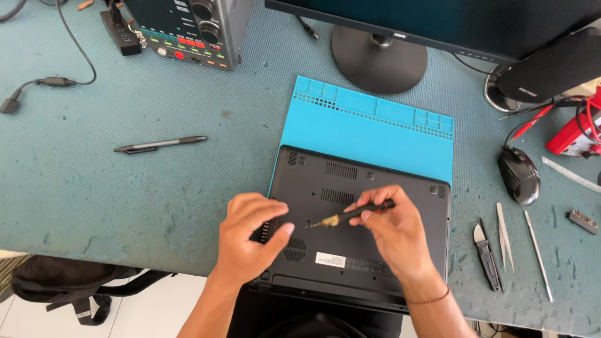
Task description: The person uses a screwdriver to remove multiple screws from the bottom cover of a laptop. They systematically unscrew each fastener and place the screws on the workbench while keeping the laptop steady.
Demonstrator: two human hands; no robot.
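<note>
A black laptop [369,181] lies upside down on a blue silicone work mat [369,128], its vented bottom cover facing up. My right hand [394,228] grips a slim black screwdriver [350,216] with a brass-coloured tip, held nearly flat with the tip pointing left over the middle of the cover. My left hand [250,238] rests on the laptop's left side, fingers curled beside a vent, thumb near the screwdriver's tip. A bracelet circles my right wrist.
On the teal desk: a grey pen [159,144] at left, an instrument with knobs [188,28] at the back, a monitor stand [379,59], a mouse [518,175], and cutters [488,256], tweezers [504,235] and a probe [538,253] at right. A black bag [69,285] sits on the floor.
</note>
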